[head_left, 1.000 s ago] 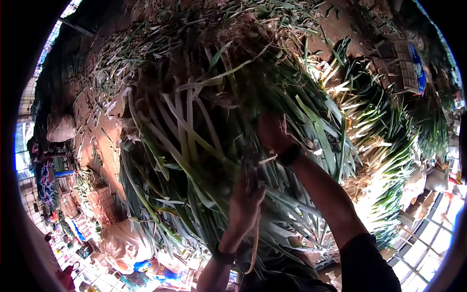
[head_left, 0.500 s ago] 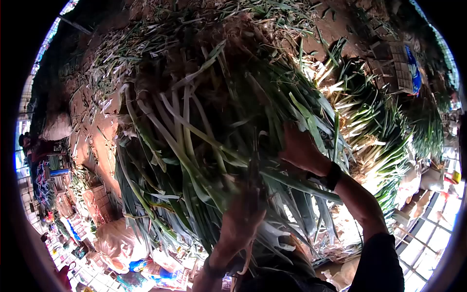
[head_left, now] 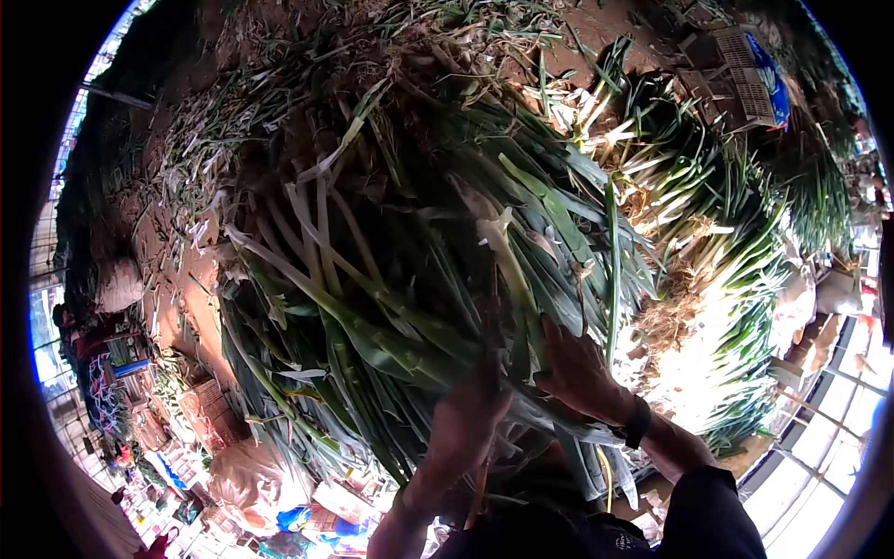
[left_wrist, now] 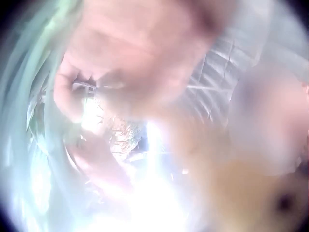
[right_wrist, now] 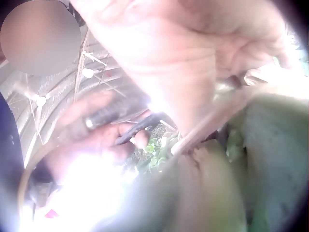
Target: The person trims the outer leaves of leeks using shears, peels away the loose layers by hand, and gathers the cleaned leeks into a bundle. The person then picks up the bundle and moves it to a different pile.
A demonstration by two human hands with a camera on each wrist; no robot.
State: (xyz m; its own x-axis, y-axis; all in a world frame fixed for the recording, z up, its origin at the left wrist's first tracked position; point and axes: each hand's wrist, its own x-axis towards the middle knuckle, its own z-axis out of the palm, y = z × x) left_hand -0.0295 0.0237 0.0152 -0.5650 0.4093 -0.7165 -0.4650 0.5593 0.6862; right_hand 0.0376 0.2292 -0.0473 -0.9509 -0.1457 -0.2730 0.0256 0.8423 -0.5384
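Observation:
Long leeks with white shanks and broad green leaves lie in a big heap (head_left: 372,345) in front of the person. In the head view the left hand (head_left: 466,419) is over the leaves, blurred at the fingers. From the right wrist view, the left hand's fingers (right_wrist: 113,137) are curled round a dark narrow tool (right_wrist: 140,128); what kind I cannot tell. Beside it, the right hand (head_left: 587,377) grips a leek (head_left: 507,256) whose pale end points away from the person. A strip of brownish skin (right_wrist: 217,116) crosses below the right palm (right_wrist: 178,58).
A second row of leeks (head_left: 708,214) lies to the right, brightly lit. Loose trimmings (head_left: 307,84) litter the brown floor at the back. A pale plastic crate (head_left: 745,74) stands at the far right, and a full sack (head_left: 247,480) sits at the near left.
The right hand reached into the heap, drew back to the right, and now sits nearer the person beside the left hand, with a leek. The left hand has stayed low over the leaves.

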